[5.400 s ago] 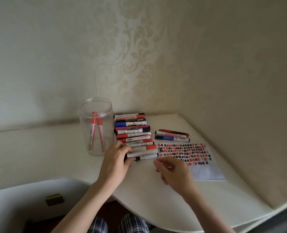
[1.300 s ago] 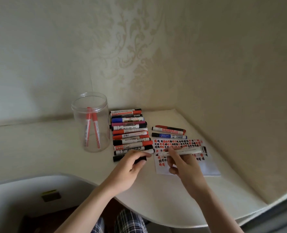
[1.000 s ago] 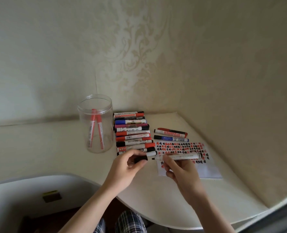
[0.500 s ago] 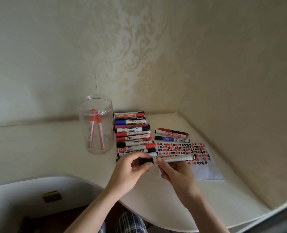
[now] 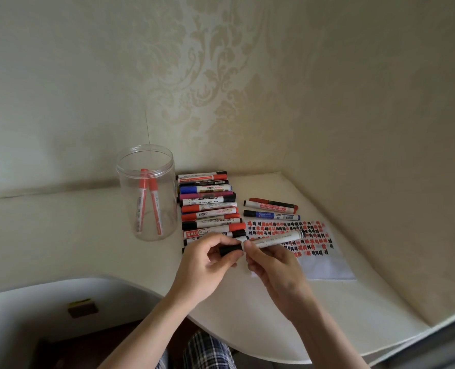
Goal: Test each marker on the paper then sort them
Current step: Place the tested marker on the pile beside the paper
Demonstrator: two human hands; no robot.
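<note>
We hold the marker (image 5: 274, 239) level above the worktop (image 5: 247, 310), its long axis running left to right over the paper (image 5: 325, 265), right hand (image 5: 274, 272) gripping the barrel, left hand (image 5: 207, 265) pinching the black cap (image 5: 230, 249) at its left end.

Corner setting: cream damask-patterned wallpaper (image 5: 221, 75) covers the back wall and the plainer right wall (image 5: 380, 129); a white curved-edge tabletop (image 5: 61, 235) fills the corner — dark floor (image 5: 74, 350) below, soft, dim light.
</note>
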